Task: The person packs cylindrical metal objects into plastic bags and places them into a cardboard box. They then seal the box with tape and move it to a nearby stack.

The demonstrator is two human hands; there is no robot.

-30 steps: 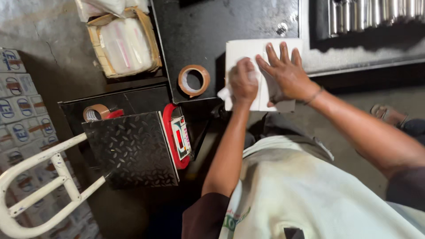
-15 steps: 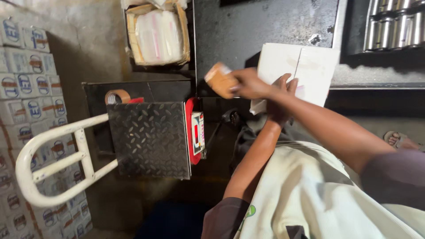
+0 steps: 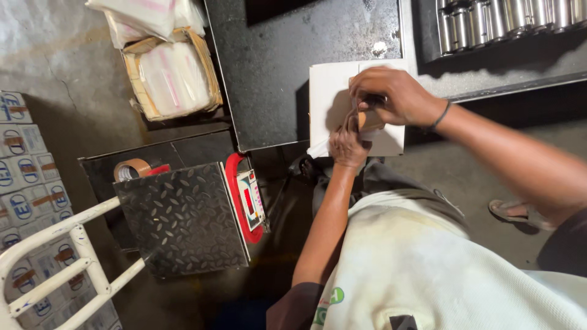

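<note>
My left hand (image 3: 348, 145) presses on the near edge of a white box (image 3: 330, 101) that lies at the front edge of the black bench (image 3: 287, 67), and its fingers are together, flat on the cardboard. My right hand (image 3: 397, 95) comes over the top of the box, and its fingers are clamped on a roll of brown tape (image 3: 369, 117), which sits between my two hands. The box looks light and fairly stiff, but I think its thin walls can dent, so it is better to hold it by the edges and corners, not in the middle of the lid. The tape roll is small and hard, easy to grip through its hole or around its rim, and its sticky end wants to catch on my fingers. Half a second ago my left hand was carrying the roll in the air, left of the box; now the roll is down on the box under my right hand. A second tape roll (image 3: 131, 168) lies beside the floor scale (image 3: 183, 217).
</note>
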